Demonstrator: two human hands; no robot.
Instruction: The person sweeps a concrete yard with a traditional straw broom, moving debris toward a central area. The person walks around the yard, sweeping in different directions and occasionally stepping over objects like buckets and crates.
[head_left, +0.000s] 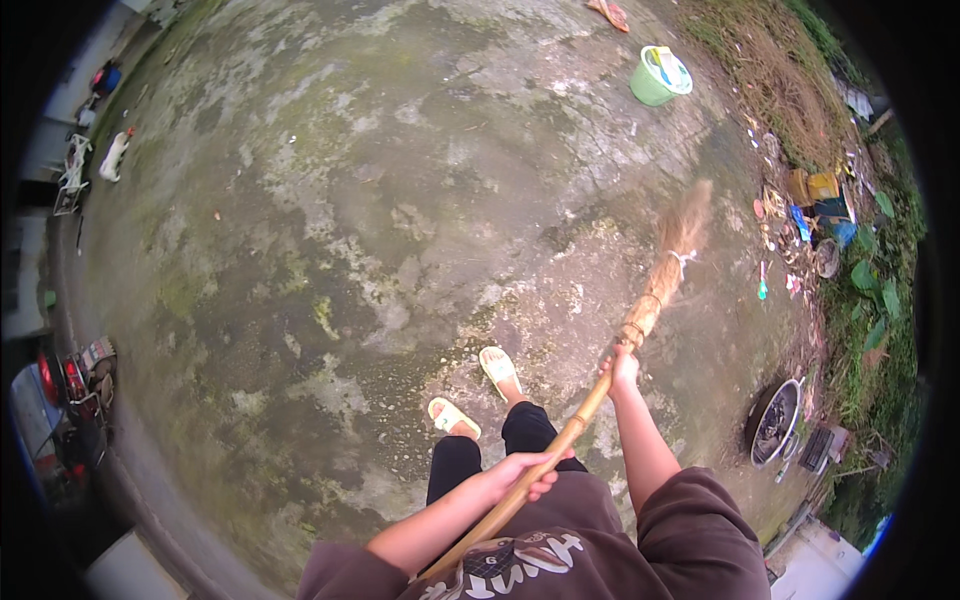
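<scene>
A broom [585, 410] with a long bamboo handle slants across my body, its straw head up and to the right. My left hand [520, 475] is closed round the handle in front of my waist. Farther up, just below the bound straw, my right hand [622, 368] also grips it. White string ties the straw bundle, and the brush end looks slightly blurred over the concrete. Below the handle, my feet stand in pale yellow slippers [497, 368].
Mossy, stained concrete [350, 220] spreads ahead. A green bucket [655, 80] stands far right. Litter [790, 230] and weeds line the right edge, with a round metal basin [773, 424] nearer. At left are a white chicken [116, 155] and a red machine [72, 385].
</scene>
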